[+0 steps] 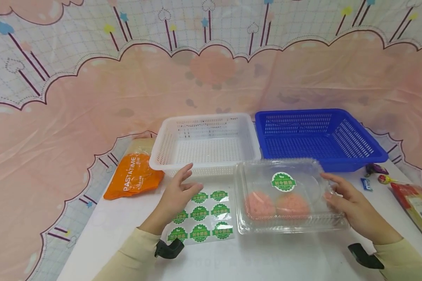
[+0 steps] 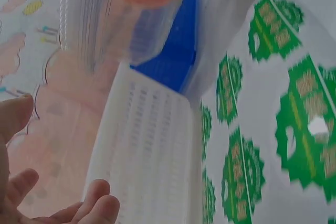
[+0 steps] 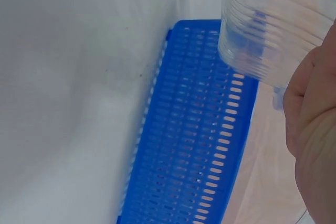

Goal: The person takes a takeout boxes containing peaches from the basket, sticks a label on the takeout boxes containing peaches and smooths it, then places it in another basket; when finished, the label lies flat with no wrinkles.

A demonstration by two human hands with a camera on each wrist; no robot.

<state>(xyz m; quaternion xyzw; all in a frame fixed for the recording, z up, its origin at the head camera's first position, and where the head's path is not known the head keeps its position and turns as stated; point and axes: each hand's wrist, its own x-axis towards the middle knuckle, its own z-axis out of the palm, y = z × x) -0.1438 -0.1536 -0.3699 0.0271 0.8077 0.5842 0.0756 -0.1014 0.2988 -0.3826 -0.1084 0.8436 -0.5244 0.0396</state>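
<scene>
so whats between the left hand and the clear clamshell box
In the head view, the sheet of green stickers lies on the white table between the left hand and the clear clamshell box; nothing else is there.

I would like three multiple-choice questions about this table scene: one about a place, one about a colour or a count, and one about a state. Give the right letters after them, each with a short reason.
1. Where does the sticker sheet lie?
A. inside the blue basket
B. on the table, left of the clear box
C. on top of the orange bag

2. How many pink round items show inside the clear box?
A. two
B. four
C. none

3. What is the state of the white basket?
A. turned upside down
B. full of packets
C. upright, nothing seen in it

Answers:
1 B: the sheet lies flat between the left hand and the box.
2 A: two pink rounds show through the lid, under its green sticker.
3 C: its bare mesh floor shows in the head view.

The right hand touches the box's right side.
</scene>
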